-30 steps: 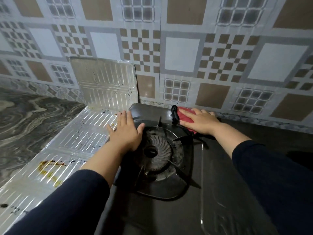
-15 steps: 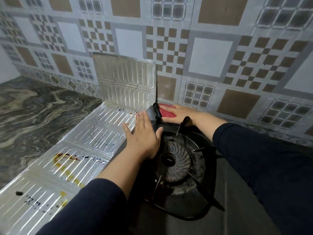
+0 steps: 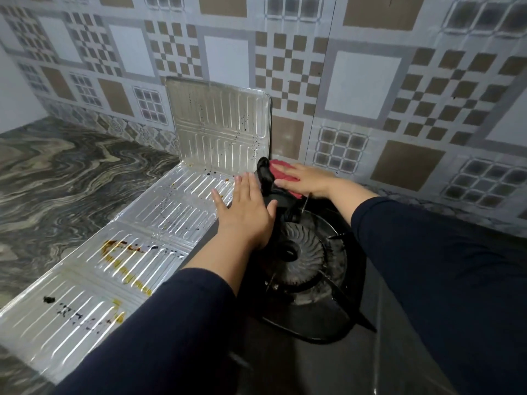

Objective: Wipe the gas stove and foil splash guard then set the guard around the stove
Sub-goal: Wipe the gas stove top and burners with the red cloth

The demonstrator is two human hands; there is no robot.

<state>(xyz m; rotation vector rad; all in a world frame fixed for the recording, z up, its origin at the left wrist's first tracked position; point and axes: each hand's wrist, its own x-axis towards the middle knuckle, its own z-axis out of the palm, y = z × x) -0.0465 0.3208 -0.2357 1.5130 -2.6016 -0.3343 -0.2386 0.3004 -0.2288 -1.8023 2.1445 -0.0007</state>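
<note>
Stove (image 3: 308,258): right hand (image 3: 306,179), flat on the red cloth (image 3: 281,169), is now wiping the far-left corner; left hand (image 3: 245,212), open and empty, is bracing; guard (image 3: 142,238) is lying stained.

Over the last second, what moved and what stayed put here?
The right hand slid the red cloth left along the gas stove's back edge, to its rear-left corner. The left hand stayed flat at the stove's left edge; the foil splash guard stayed put.

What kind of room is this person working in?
Most likely a home kitchen: a gas stove sits on a marbled counter, a foil splash guard lies beside it, and patterned tiles cover the wall.
</note>
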